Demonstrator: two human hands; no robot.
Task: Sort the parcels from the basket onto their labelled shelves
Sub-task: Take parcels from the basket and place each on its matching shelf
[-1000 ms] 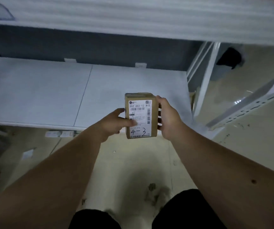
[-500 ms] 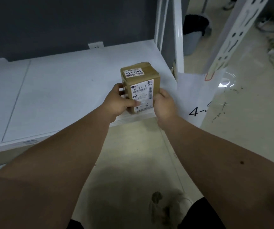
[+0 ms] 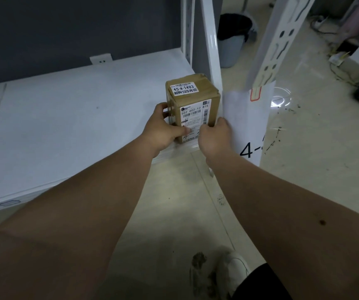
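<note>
Parcel: small brown cardboard box, taped, standing upright at the front right corner of the white shelf, just beside the white upright post. Base appeared to rest on the shelf board, close to the front edge; whether full weight was down could not be told.

Labels: printed shipping label on the near face, with a handwritten mark beginning "4-" low on it, partly covered by the hands. Small sticker reading 45-4-1403 on the top face.

Shelf sign: white paper sheet hanging from the slotted post to the right, bearing "4-" with the last figure cut off at the paper's edge. Placement judged deliberate: the parcel's mark and the sign both began "4-", so the box stood at the end of the shelf nearest its sign, label face outward for reading.

Left hand: wrapped around the parcel's left side, fingers on the side face, thumb laid across the lower front label. Grasp closed on the box, moderately spread.

Right hand: against the lower right front corner, fingertips curled onto the box. Contact certain; firmness of hold judged light, more a steadying touch than a clamp.

Both hands together read as squaring the box against the corner.

Surroundings: pale floor; dark-lined bin beyond the post; white shoe below.
</note>
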